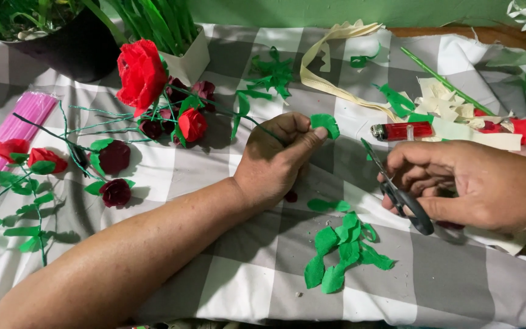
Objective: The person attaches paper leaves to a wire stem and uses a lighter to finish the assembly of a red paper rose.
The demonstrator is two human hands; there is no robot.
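Observation:
My left hand (275, 159) pinches a small green paper leaf (326, 124) between thumb and fingers, and a thin green wire stem (257, 123) runs out of the fist toward the paper roses. My right hand (479, 186) grips small black-handled scissors (397, 192), blades pointing up and left toward the leaf, a short gap away. A pile of cut green paper leaves (343, 250) lies on the cloth below both hands.
Red and dark paper roses (143, 76) with green stems lie at the left on a grey-and-white checked cloth (238, 286). Pink sticks (7, 137) sit at the far left. A red lighter (402, 130), cream and green paper scraps and potted plants (171, 30) are at the back.

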